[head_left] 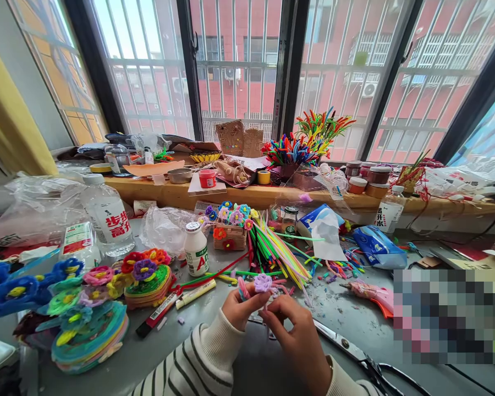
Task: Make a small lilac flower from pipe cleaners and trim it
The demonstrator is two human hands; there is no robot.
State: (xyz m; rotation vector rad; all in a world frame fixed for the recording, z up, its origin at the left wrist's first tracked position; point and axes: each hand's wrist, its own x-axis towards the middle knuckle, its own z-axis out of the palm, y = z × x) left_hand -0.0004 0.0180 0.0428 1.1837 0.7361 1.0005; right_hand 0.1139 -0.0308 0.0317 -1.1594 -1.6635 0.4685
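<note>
My left hand is closed on a small purple pipe-cleaner flower, holding it up above the grey table. My right hand is closed too, its fingers pinching the stem just under the flower. A pink pipe-cleaner piece sticks out beside my left thumb. Both wrists wear striped sleeves. A loose bundle of coloured pipe cleaners lies just beyond my hands.
Stacks of finished felt and pipe-cleaner flowers fill the left. A small white bottle, a water bottle, a marker, scissors, a pink glue gun and a wooden shelf crowded with craft supplies surround me.
</note>
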